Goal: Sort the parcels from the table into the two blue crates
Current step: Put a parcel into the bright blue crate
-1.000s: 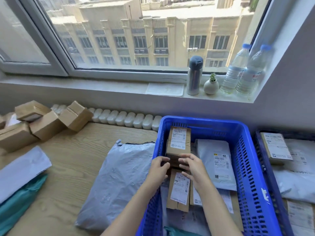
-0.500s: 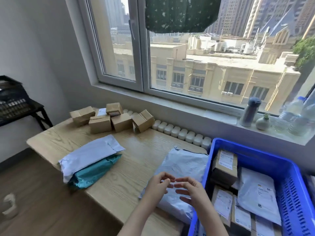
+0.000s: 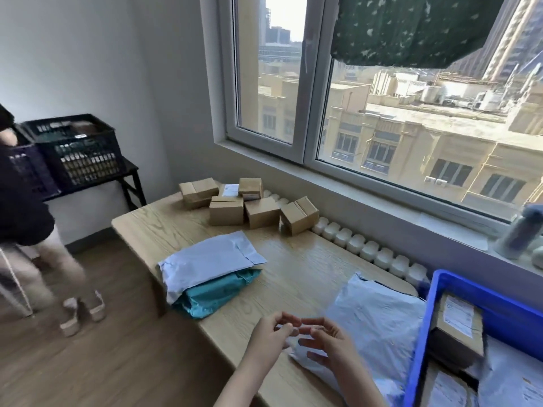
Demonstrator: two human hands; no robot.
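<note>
Hands empty over counter [image 3: 299, 259] edge, beside blue crate [image 3: 484, 295].
Left hand [image 3: 271, 333], right hand [image 3: 326, 345]: grip loose, holding nothing. Grey mailer [image 3: 379, 321] below them, just beside crate; crate part-filled with labelled parcels. Unsorted, farther from crate: white mailer [image 3: 205, 257] atop teal mailer [image 3: 217, 293], cardboard boxes [image 3: 226, 214]. Wood-grain counter under window [image 3: 411, 113].

Pale wood-grain bench [image 3: 293, 268]: matt, fine grain lines; I cannot tell solid wood from laminate. Small brown cardboard boxes [image 3: 226, 214]: dull, dry paperboard faces. White plastic mailer bag [image 3: 208, 259]: smooth film, creased, slight sheen. Teal plastic mailer bag [image 3: 217, 292]: crinkled, a little glossier. Grey-white plastic mailer bag [image 3: 379, 318]: wrinkled, soft sheen. Blue moulded plastic crate [image 3: 476, 292]: smooth rim, semi-gloss. Dark green patterned cloth [image 3: 411, 27] at the window: matt fabric.
</note>
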